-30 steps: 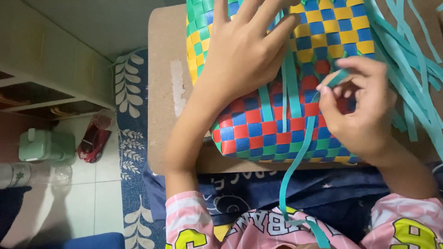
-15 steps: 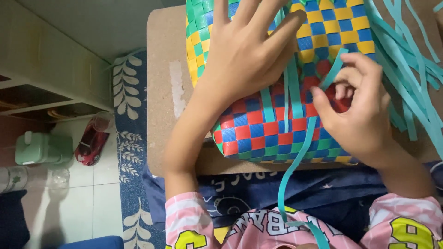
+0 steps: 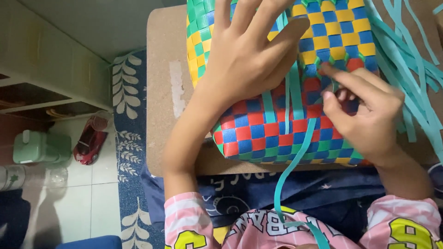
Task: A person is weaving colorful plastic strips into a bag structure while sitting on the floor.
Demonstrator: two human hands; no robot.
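Board (image 3: 170,92), brown, lies across the person's lap and bears the work. On it sits the basket (image 3: 295,120), woven in checks: yellow, green and blue at the far part, red, blue and green at the near part, its near edge close to the board's near edge. Loose teal strips (image 3: 410,69) fan off its right side over the board. Left hand (image 3: 244,60) lies flat on the basket's top, fingers spread and released, palm pressing the weave, gripping nothing. Right hand (image 3: 364,115) is on the basket's right-centre, fingers curled, thumb and forefinger pinching at the weave where a teal strip (image 3: 290,170) goes in; whether the strip itself is held between them cannot be told. That strip runs from the weave down over the near edge to the pink shirt (image 3: 277,230). Left of the board: blue leaf-pattern rug (image 3: 124,138), tiled floor, a red toy car (image 3: 90,140), a green box (image 3: 39,147).
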